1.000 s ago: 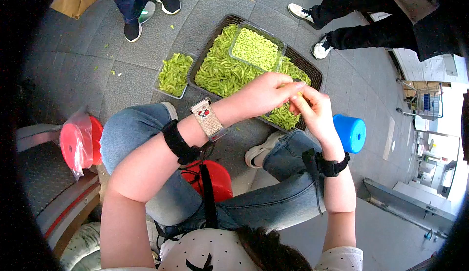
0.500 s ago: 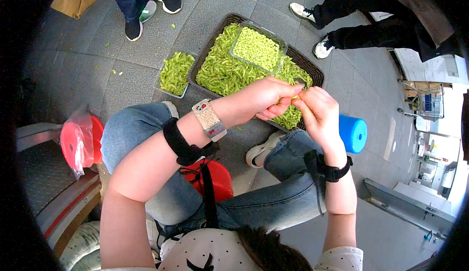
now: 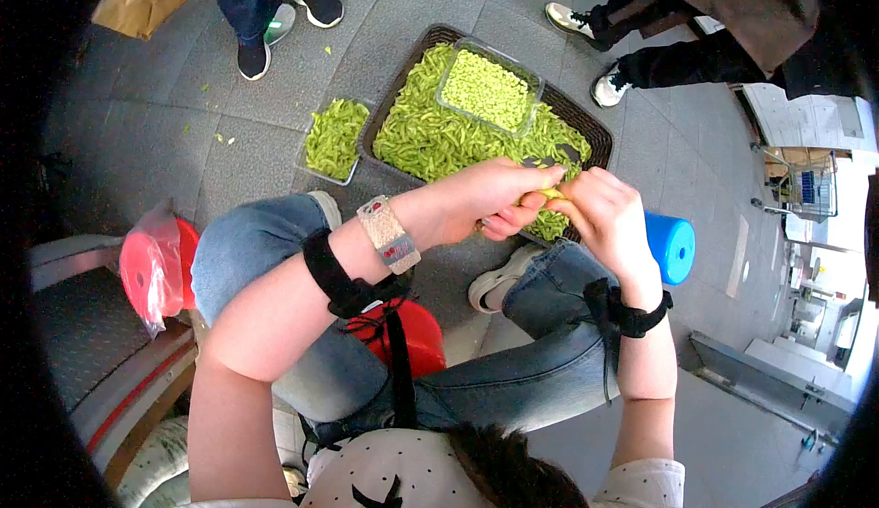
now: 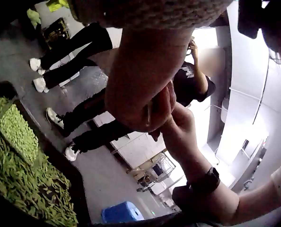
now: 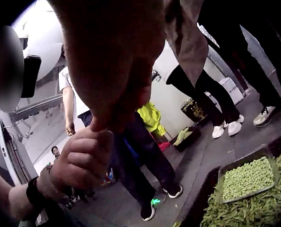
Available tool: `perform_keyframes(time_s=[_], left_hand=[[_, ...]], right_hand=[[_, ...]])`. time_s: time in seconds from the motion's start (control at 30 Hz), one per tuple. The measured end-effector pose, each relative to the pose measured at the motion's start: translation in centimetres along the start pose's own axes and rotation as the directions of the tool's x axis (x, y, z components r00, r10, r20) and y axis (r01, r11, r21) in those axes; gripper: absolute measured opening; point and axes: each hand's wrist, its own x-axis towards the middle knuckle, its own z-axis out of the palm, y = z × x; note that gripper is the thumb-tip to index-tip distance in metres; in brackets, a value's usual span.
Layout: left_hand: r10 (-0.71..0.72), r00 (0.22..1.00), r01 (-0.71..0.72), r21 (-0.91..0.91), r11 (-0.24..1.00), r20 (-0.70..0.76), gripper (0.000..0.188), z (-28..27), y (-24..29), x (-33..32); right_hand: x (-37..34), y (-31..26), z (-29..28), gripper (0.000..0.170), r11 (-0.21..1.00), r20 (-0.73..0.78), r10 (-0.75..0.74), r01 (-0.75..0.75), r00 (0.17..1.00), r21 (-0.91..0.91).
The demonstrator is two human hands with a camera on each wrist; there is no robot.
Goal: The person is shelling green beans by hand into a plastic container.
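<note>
I see more of the yellow-green pod (image 3: 551, 194) now than half a second ago, when only a speck showed between the fingertips; I judge that shelling this one is partway along, though I can't tell whether it has split. The left hand (image 3: 494, 201) pinches it between thumb and curled fingers; the right hand (image 3: 600, 210), fingers folded in, grips the other end with little gap. I find the pod between the two hands, above the near part of the woven basket (image 3: 599, 133), with the shelled beans (image 3: 486, 90) ahead of the left hand. Its long axis runs crosswise, from left fingertips to right; which end bears the stem, I can't tell.
</note>
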Motion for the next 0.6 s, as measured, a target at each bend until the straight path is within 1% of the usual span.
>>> perform_keyframes(time_s=[0.03,0.13,0.23,0.33,0.43,0.53,0.6], left_hand=[[0.056,0.997,-0.052,0.086,0.995,-0.047,0.037,0.3,0.3,-0.2],[0.192,0.976,-0.164,0.231,0.959,-0.103,0.033,0.6,0.7,0.0],[0.255,0.967,-0.244,0.216,0.945,-0.021,0.030,0.7,0.5,0.2],[0.195,0.979,-0.185,0.144,0.972,-0.053,0.031,1.0,0.7,0.1],[0.195,0.981,-0.195,0.127,0.973,0.011,0.031,0.5,0.5,0.3],[0.205,0.971,-0.218,0.106,0.970,0.120,0.031,0.6,0.5,0.3],[0.225,0.954,-0.244,0.079,0.967,0.197,0.031,0.9,0.8,0.0]], right_hand=[[-0.1,0.1,0.1,0.012,0.999,-0.019,0.035,-0.034,0.999,0.041],[-0.4,0.2,0.0,0.014,0.952,0.036,0.212,-0.215,0.977,0.219],[-0.8,-0.3,0.0,0.017,0.793,0.142,0.397,-0.417,0.907,0.444],[-1.1,-0.5,-0.2,0.019,0.764,0.185,0.380,-0.420,0.906,0.490],[-0.9,-0.7,-0.5,0.023,0.725,0.222,0.348,-0.411,0.911,0.553],[-1.3,-0.4,-0.1,0.028,0.479,0.252,0.352,-0.404,0.902,0.779],[-1.1,-0.2,-0.3,0.029,0.428,0.276,0.350,-0.415,0.895,0.803]])
